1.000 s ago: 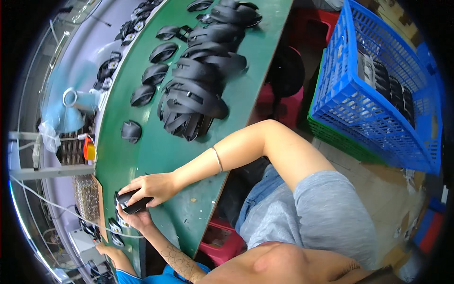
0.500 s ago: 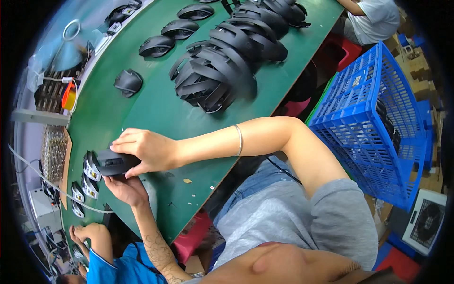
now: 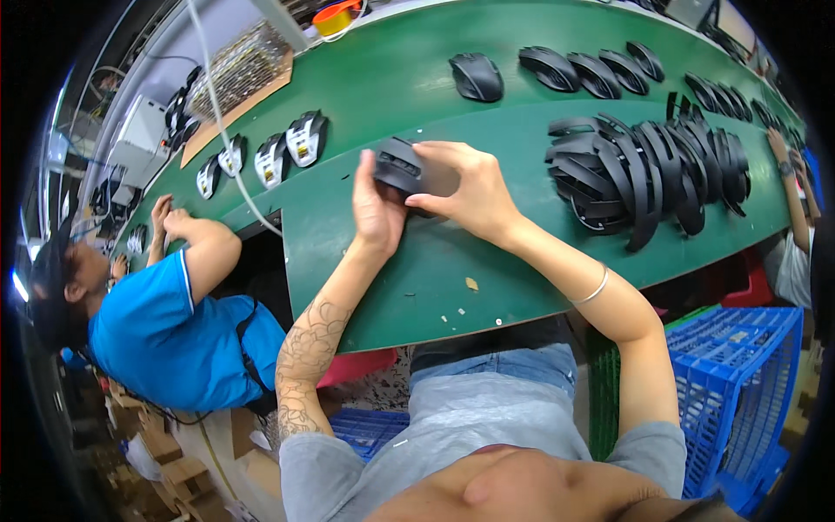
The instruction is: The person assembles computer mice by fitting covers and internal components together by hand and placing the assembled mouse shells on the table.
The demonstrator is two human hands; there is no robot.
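A black computer mouse is held up over the green table, between my two hands. My left hand is closed on its near left side, with the thumb along the edge; the other fingers are partly hidden behind it. My right hand grips the other side between thumb and fingers, slightly blurred. To the right lies a big pile of curved black mouse shells. Left of my hands, mice with white and yellow innards showing stand in small groups.
Finished-looking black mice line the far part of the green table. A white cable hangs down at the left. A person in a blue shirt works at the left. A blue crate stands at the right beside the table.
The view has swung left, so the table and the shell pile sit differently in it. Both hands still hold the mouse, which is now turned and tilted up; my right hand has moved to its right side.
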